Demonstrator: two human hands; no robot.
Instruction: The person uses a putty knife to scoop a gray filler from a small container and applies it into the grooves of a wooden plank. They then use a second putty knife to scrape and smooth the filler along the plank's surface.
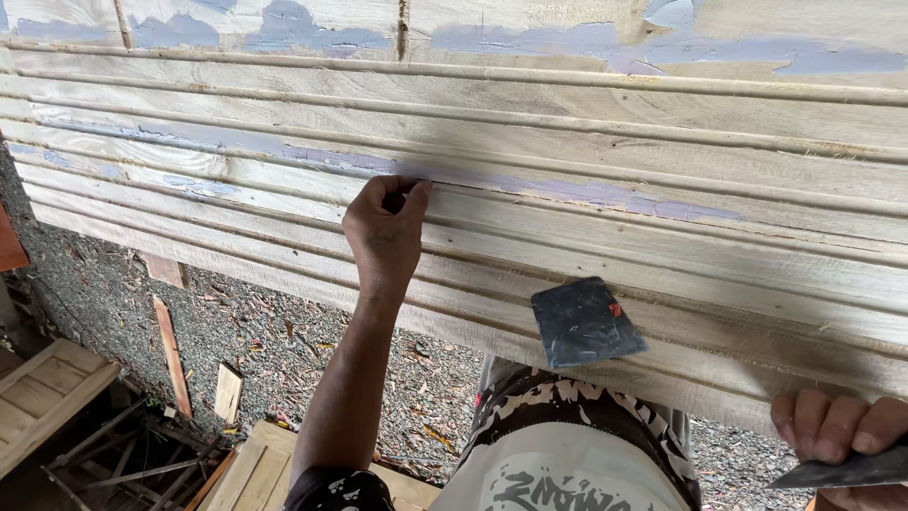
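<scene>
A single head-worn camera looks steeply down, close over the grooved wooden panel (567, 142), with gravel ground (284, 341) beneath its near edge.

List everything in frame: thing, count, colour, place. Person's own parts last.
Grooved pale wooden panel: one, bare wood, fills the upper frame.
Grey-lilac filler streaks: several, along the grooves and top boards.
Flat dark grey scraper blade: one, lying on the panel's lower edge, untouched.
Loose wooden offcuts: a few, brown, on the gravel ground at lower left.
Light wooden frame: one, far lower left.
Patterned black-and-white shorts: bottom centre.
Left hand: fingertips pressed to a filled groove.
Right hand: bottom right corner, gripping a dark flat tool, partly out of frame.
</scene>
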